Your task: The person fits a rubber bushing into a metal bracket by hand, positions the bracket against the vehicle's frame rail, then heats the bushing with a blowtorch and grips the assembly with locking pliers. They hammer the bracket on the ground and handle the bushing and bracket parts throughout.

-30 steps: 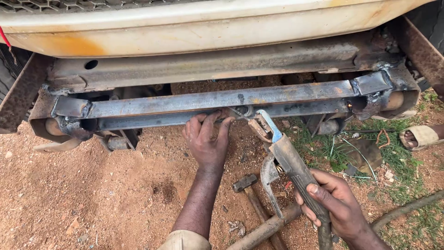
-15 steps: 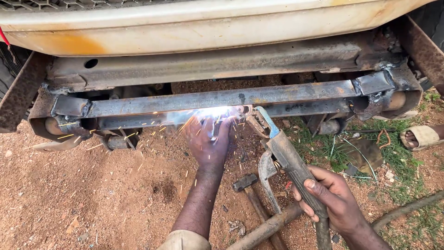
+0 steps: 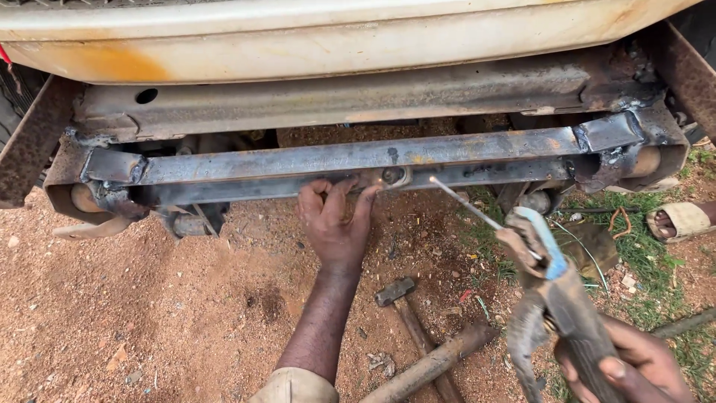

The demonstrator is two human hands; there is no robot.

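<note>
Red dirt [image 3: 149, 313] with small stones made up the ground, with a patch of grass [image 3: 649, 254] off to the right, all under the back end of a cream-coloured vehicle [image 3: 335, 37] with rust on it. Quite a bit was cut off: only the lower edge of the body showed, and the rusty brackets at both sides ran out of frame. What sat behind the steel bar [image 3: 358, 160] was mostly in shadow, so I couldn't make out much there. A sandal [image 3: 682, 219] was just visible at the far right.

My left hand [image 3: 335, 224] was reached forward, arm straight, palm down against the underside of the bar near its middle. Its fingers [image 3: 321, 198] were curled up and pressed on a small round metal piece [image 3: 393, 176], holding it against the bar.

My right hand [image 3: 634, 366] was low in the corner and partly out of frame. Its fingers were wrapped tight around the handle of the welding clamp [image 3: 552, 298], which was pretty grimy with a blue jaw cover. The clamp gripped a thin welding rod [image 3: 466, 205] pointing up and left, its tip near the round piece but not touching it.

On the dirt below lay a hammer [image 3: 406, 306] and a rusty pipe [image 3: 432, 362], crossing each other, just beside my left forearm.
</note>
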